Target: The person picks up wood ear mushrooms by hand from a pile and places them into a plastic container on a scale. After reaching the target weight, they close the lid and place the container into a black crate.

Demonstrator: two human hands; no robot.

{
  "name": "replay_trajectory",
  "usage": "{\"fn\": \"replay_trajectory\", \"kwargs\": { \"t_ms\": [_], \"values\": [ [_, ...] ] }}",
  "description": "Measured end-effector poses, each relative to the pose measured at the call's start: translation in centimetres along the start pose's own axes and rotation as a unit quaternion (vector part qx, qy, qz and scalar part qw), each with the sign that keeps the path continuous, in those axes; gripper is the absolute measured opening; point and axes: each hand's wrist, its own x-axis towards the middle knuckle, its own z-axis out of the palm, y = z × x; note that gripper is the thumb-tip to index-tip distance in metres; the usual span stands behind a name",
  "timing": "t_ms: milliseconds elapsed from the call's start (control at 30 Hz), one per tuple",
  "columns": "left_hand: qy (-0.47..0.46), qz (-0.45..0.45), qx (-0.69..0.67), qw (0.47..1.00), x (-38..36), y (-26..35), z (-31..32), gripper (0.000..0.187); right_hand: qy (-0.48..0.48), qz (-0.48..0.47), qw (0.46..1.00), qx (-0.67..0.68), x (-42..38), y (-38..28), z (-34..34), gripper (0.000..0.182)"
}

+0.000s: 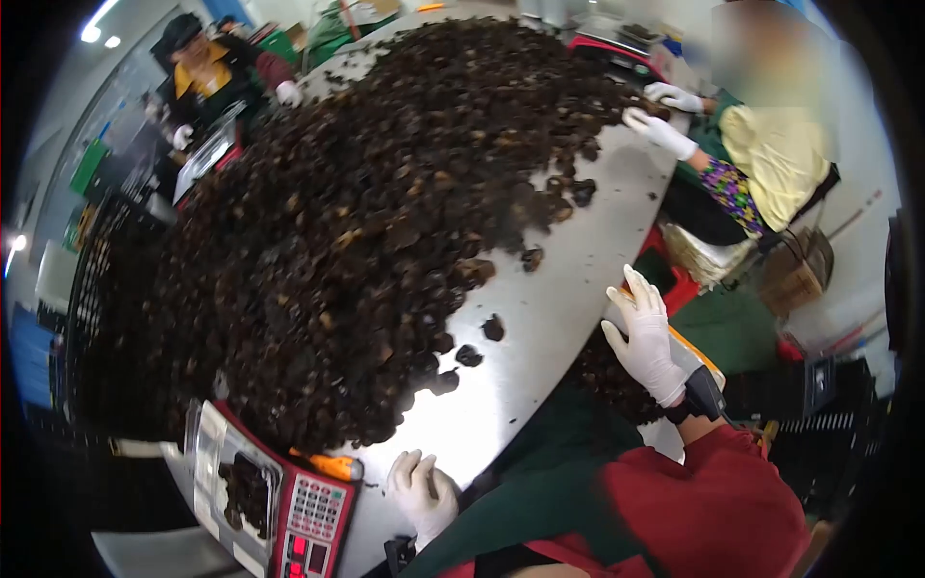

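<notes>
My left hand, in a white glove, is at the near table edge with its fingers loosely bent and apart, holding nothing visible. Beside it stands a red digital scale with a clear tray of dark pieces. An orange tool lies between the scale and a large heap of dark brown, mushroom-like pieces. My gloved right hand is off the table's right edge, fingers spread, over a pale object with an orange rim. More dark pieces are below that hand.
The heap covers most of the metal table. A co-worker in yellow reaches in at the right, near another red scale. Another person works at the far left. Black crates line the left side.
</notes>
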Motion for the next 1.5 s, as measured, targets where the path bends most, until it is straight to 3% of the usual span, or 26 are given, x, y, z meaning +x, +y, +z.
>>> {"fn": "replay_trajectory", "kwargs": {
  "t_ms": [100, 200, 267, 333, 433, 533, 600, 700, 800, 1000, 1067, 1267, 1333, 1400, 1467, 1500],
  "values": [
    [0.003, -0.008, -0.011, 1.0, 0.1, 0.0, 0.0, 0.03, -0.003, -0.105, 0.985, 0.134, 3.3, -6.2, 1.6, 0.061],
    [0.012, -0.024, -0.011, 1.0, -0.3, -0.1, 0.4, 0.031, -0.108, -0.229, 0.946, 0.203, 5.8, -14.1, 4.5, 0.073],
    [0.016, -0.024, -0.011, 1.0, -0.3, -0.3, 0.6, 0.032, -0.156, -0.295, 0.924, 0.184, 6.9, -19.4, 5.9, 0.08],
    [0.008, -0.01, 0.003, 1.0, -0.3, -0.5, 0.7, 0.033, -0.173, -0.302, 0.918, 0.191, 7.5, -23.5, 7.4, 0.084],
    [0.011, -0.013, 0.009, 1.0, 0.0, -0.3, 0.7, 0.032, -0.196, -0.341, 0.914, 0.1, 7.7, -26.2, 8.0, 0.08],
    [0.007, -0.026, 0.015, 1.0, -0.3, -0.3, 0.5, 0.032, -0.171, -0.361, 0.909, 0.117, 7.2, -24.6, 9.1, 0.076],
    [0.009, -0.017, 0.009, 1.0, -0.4, -0.5, 0.8, 0.033, -0.126, -0.348, 0.908, 0.196, 6.7, -23.3, 10.1, 0.065],
    [0.013, -0.013, 0.013, 1.0, -0.3, -0.4, 0.8, 0.034, -0.181, -0.313, 0.902, 0.238, 7.2, -22.5, 10.0, 0.055],
    [0.009, -0.015, 0.018, 1.0, -0.2, -0.1, 0.7, 0.035, -0.103, -0.364, 0.883, 0.279, 9.3, -21.9, 8.0, 0.045],
    [0.013, -0.017, 0.025, 0.999, -0.2, -0.1, 0.8, 0.033, 0.038, -0.253, 0.922, 0.291, 18.1, -20.8, 8.8, 0.029],
    [0.01, -0.017, 0.02, 1.0, -0.2, -0.2, 0.7, 0.032, 0.052, -0.278, 0.924, 0.257, 20.2, -21.0, 10.0, 0.028],
    [0.016, -0.027, 0.01, 0.999, -0.1, -0.2, 0.7, 0.03, 0.01, -0.221, 0.923, 0.315, 22.1, -21.3, 10.7, 0.015],
    [0.017, -0.026, 0.015, 0.999, -0.1, -0.2, 0.7, 0.03, -0.033, -0.176, 0.888, 0.424, 22.1, -20.7, 10.3, 0.017],
    [0.016, -0.028, 0.012, 0.999, -0.2, -0.4, 0.9, 0.029, -0.024, -0.176, 0.881, 0.438, 21.9, -20.0, 9.3, 0.018],
    [0.023, -0.019, 0.01, 0.999, -0.3, -0.6, 1.2, 0.029, -0.158, -0.047, 0.832, 0.53, 21.5, -19.6, 7.0, 0.018],
    [0.025, -0.02, 0.014, 0.999, -0.2, -0.5, 1.1, 0.029, -0.14, -0.057, 0.838, 0.524, 21.3, -19.1, 6.8, 0.019]
  ]
}}
